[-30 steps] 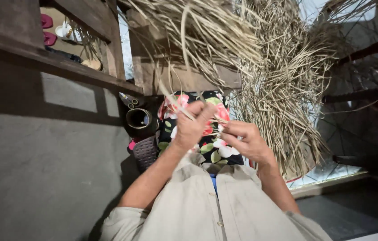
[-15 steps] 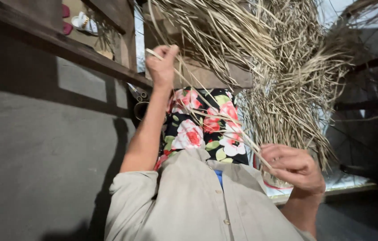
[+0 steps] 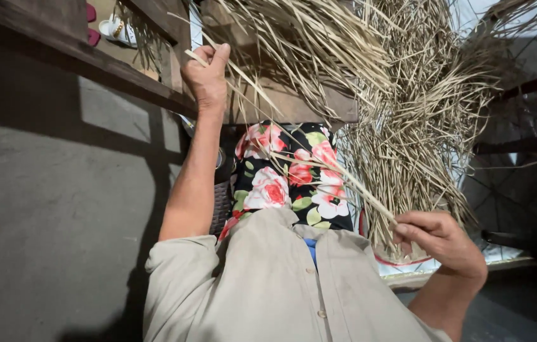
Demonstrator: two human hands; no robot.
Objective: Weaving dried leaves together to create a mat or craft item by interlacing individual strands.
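My left hand [image 3: 208, 79] is stretched out far ahead and pinches one end of a long dry straw strand [image 3: 294, 142]. The strand runs taut across my lap to my right hand [image 3: 439, 237], which grips its other end close to my body. A large heap of dry straw strands [image 3: 401, 101] lies ahead and to the right. My lap is covered by black cloth with red and white flowers [image 3: 287, 180]. I wear a beige buttoned shirt [image 3: 275, 291].
A dark wooden beam [image 3: 78, 60] runs along the left, with a grey concrete floor [image 3: 47, 209] beside it. Sandals [image 3: 113, 28] lie beyond the beam. A small woven basket [image 3: 221, 206] sits by my left side. Dark wooden frames [image 3: 528, 145] stand at the right.
My hands were together over my lap; now the left has reached far forward and the right has drawn back toward my body, pulling the strand taut between them.
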